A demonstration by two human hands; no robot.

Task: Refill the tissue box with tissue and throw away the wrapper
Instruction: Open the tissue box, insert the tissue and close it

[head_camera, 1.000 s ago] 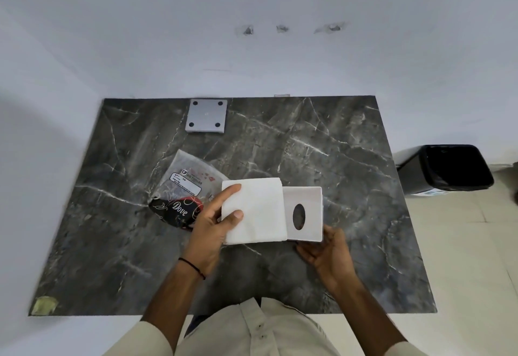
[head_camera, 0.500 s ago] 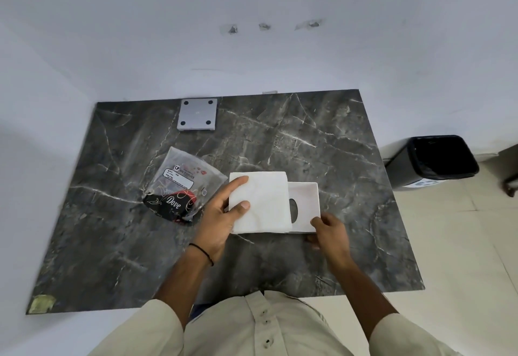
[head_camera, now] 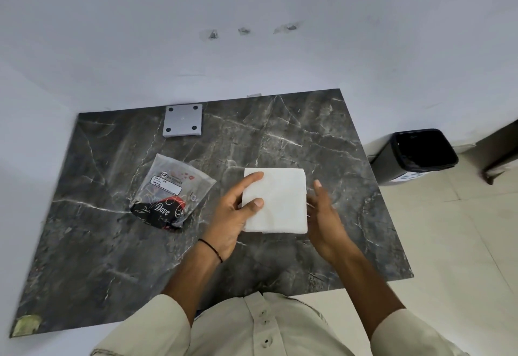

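Observation:
A white stack of tissue (head_camera: 280, 201) lies at the middle of the dark marble table (head_camera: 294, 134). My left hand (head_camera: 229, 215) grips its left edge, thumb and forefinger on top. On the stack's right side my right hand (head_camera: 325, 215) stands flat against the edge, fingers straight and holding nothing. The white box part with the oval slot is hidden under the stack. The clear plastic wrapper (head_camera: 171, 190), with a black and red "Dove" end, lies crumpled to the left, apart from my left hand.
A grey square plate with four dark feet (head_camera: 183, 120) rests at the table's back edge by the wall. A black-lined bin (head_camera: 420, 153) stands on the tiled floor right of the table. A yellowish patch (head_camera: 26, 325) marks the near left corner.
The tissue stack slid right until it covers the white slotted box part. My right hand moved from the part's near corner up to the stack's right edge.

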